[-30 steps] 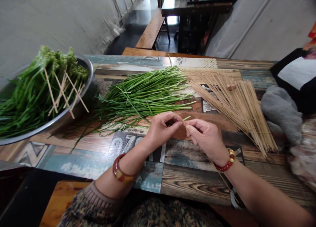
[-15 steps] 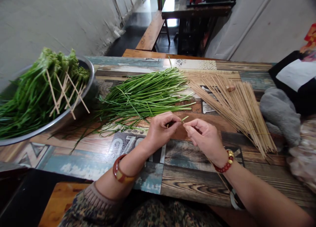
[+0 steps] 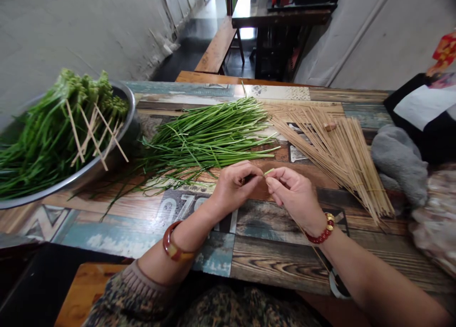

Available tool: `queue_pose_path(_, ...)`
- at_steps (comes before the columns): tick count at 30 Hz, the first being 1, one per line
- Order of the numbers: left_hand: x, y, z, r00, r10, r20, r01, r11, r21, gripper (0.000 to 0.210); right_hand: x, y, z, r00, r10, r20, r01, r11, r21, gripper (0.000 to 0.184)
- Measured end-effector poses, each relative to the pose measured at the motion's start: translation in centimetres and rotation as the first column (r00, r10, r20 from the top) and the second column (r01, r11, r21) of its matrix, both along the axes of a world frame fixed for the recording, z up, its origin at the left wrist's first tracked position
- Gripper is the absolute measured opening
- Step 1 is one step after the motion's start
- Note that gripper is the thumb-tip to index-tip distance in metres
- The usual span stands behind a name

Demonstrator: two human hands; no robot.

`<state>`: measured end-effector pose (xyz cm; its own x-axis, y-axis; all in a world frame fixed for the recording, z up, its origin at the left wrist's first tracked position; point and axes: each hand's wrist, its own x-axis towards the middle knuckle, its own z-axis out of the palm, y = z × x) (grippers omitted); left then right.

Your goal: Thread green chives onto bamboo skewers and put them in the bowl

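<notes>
Above the table, my left hand [image 3: 233, 187] is closed in a pinch on a green chive stalk [image 3: 269, 171], whose pale cut end shows between my fingertips. My right hand [image 3: 294, 194] meets it there, thumb and fingers pinched round a thin bamboo skewer [image 3: 315, 251]. The skewer runs back under my right palm towards the table's front edge. Its tip is hidden by my fingers, so I cannot tell whether it has gone into the stalk. Just beyond my hands lies a loose pile of long green chives [image 3: 210, 137], cut ends pointing right.
Bundled chives threaded on skewers fill a metal basin [image 3: 133, 113] on the left. Many bamboo skewers [image 3: 359, 165] are fanned out to the right. Past them are a grey cloth [image 3: 399, 163] and a clear plastic bag [image 3: 436, 218]. A wooden bench [image 3: 217, 47] stands beyond the table.
My right hand has shifted slightly left, closer to my left fingertips, and less of the stalk's end shows. The piles and basin stay as they were.
</notes>
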<state>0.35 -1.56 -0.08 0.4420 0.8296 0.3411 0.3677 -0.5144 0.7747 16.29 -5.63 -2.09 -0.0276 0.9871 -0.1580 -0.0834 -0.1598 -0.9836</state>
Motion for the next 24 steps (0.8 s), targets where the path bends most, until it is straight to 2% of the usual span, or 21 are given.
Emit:
queue_pose_path(4, 0.2, -0.2, -0.1, 0.998, 0.064, -0.001, -0.064, 0.998, -0.019, 0.008, -0.1, -0.1, 0.2, 0.999, 0.021, -0.05, -0.02, 0.999, 0.031, 0.033)
queue_pose_path(9, -0.6, 0.3, 0.2, 0.996, 0.084, 0.015, -0.083, 0.994, -0.069, 0.006, -0.1, -0.2, 0.0, 0.999, 0.045, 0.012, -0.045, 0.998, 0.034, 0.019)
queue_pose_path(11, -1.6, 1.0, 0.6, 0.98, 0.186, 0.077, -0.179, 0.98, -0.092, 0.013, 0.0, -0.2, -0.1, 0.998, 0.055, 0.014, -0.055, 0.998, 0.019, 0.019)
queue_pose_path(14, -3.3, 2.2, 1.2, 0.919, 0.362, 0.158, -0.353, 0.932, -0.081, 0.019, 0.2, -0.3, -0.1, 0.985, 0.15, 0.087, -0.151, 0.988, 0.008, 0.018)
queue_pose_path(16, -4.0, 2.7, 1.4, 0.914, 0.388, 0.117, -0.388, 0.921, -0.028, 0.017, 0.2, -0.4, -0.1, 0.963, 0.213, 0.163, -0.217, 0.976, 0.009, 0.018)
queue_pose_path(18, -4.2, 2.9, 1.3, 0.953, 0.302, -0.025, -0.301, 0.953, 0.017, 0.014, 0.2, -0.6, -0.1, 0.95, 0.234, 0.208, -0.241, 0.97, 0.01, 0.018)
queue_pose_path(20, -4.0, 2.8, 1.0, 0.965, 0.147, -0.216, -0.146, 0.989, 0.02, 0.013, 0.1, -0.7, -0.1, 0.949, 0.232, 0.211, -0.239, 0.971, 0.004, 0.018)
queue_pose_path(22, -3.8, 2.6, 0.7, 0.919, 0.033, -0.392, -0.018, 0.999, 0.041, 0.012, 0.1, -0.7, -0.2, 0.951, 0.23, 0.206, -0.235, 0.972, -0.003, 0.018)
queue_pose_path(24, -3.6, 2.4, 0.5, 0.848, 0.015, -0.53, 0.05, 0.993, 0.109, 0.011, 0.1, -0.6, -0.3, 0.949, 0.231, 0.213, -0.237, 0.972, 0.001, 0.018)
